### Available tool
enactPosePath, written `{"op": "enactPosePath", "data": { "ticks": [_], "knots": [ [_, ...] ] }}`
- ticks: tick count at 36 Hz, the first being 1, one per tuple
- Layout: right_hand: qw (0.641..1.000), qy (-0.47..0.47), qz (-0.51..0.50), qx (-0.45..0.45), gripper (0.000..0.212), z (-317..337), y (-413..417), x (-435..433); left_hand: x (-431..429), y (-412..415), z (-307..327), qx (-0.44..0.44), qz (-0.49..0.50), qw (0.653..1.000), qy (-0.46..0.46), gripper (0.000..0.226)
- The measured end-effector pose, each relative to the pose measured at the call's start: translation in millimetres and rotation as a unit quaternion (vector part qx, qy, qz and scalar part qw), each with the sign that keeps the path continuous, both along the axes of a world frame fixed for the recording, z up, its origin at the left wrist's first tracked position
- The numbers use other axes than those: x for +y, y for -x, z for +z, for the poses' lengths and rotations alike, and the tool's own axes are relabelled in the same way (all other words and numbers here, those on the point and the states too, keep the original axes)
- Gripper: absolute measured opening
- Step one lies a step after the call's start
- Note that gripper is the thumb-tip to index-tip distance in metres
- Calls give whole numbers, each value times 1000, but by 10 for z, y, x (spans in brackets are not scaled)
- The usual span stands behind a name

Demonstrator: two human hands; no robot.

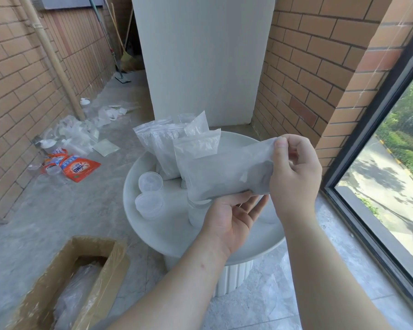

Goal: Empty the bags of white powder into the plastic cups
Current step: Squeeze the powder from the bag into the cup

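1. Clear plastic bag (224, 172) of white powder is held in the air, lying sideways over the round white table (138, 225), between both hands
2. Right hand (293, 177): thumb and forefinger pinch the bag's upper right corner; the other fingers curl round its right end
3. Left hand (227, 220): palm up, fingers nearly straight and loosely spread, tips touching the bag's lower edge from below; no clamped grip visible
4. Cup (197, 215) stands on the table just under the held bag, partly hidden by the left hand; whitish inside, can't tell how full
5. Lidded cups (150, 182), two of them, sit near the table's left rim, one just in front of the other
6. Spare bags (167, 148) of powder stand upright at the table's far side, leaning on each other, behind the held bag
7. Floor, left: orange detergent pack (78, 167) lying flat, crumpled plastic bags (79, 134) heaped near the brick wall (14, 79)
8. Cardboard box (86, 265) at lower left, top open, plastic wrap inside
9. White pillar (200, 55) behind the table, window (391, 167) along the right
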State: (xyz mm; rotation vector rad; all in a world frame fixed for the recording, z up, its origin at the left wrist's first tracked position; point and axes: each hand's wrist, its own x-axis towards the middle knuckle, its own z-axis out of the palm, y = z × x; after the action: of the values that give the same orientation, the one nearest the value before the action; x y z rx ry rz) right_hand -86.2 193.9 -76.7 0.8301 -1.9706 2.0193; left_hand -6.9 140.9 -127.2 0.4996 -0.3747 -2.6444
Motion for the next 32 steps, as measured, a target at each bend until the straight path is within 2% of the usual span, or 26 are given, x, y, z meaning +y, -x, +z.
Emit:
{"op": "enactPosePath", "data": {
  "ticks": [6, 20, 32],
  "knots": [
    [1000, 0, 2, 7, 14, -7, -27, -15, 5, -1, -3, 5, -6, 1000, 6, 26],
    [1000, -13, 19, 20, 16, -8, -38, -31, 17, -21, 40, 32, -21, 999, -8, 35],
    [999, -51, 17, 2, 17, -32, 22, 50, 13, -41, 83, 32, -20, 999, -2, 28]
  ]
}}
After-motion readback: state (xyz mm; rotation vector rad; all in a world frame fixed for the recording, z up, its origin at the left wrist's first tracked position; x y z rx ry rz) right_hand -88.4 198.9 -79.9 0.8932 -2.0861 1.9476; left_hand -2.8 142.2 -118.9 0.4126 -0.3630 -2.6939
